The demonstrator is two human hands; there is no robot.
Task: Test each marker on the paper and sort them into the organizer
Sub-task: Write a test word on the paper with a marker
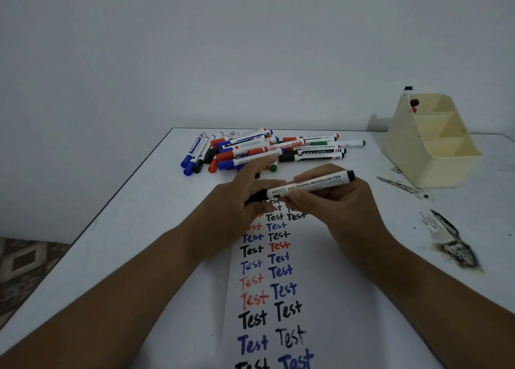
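Note:
A black whiteboard marker lies across both hands above the paper. My right hand grips its white barrel. My left hand holds the black cap end, fingers curled around it. The paper carries two columns of the word "Test" in black, blue and red. A pile of several markers with blue, red, black and green caps lies at the far side of the table. The cream organizer stands at the back right, with a few markers in its rear compartment.
The white table has dark ink stains at the right, near the organizer. Its left edge drops to a patterned floor. A plain wall rises behind the table.

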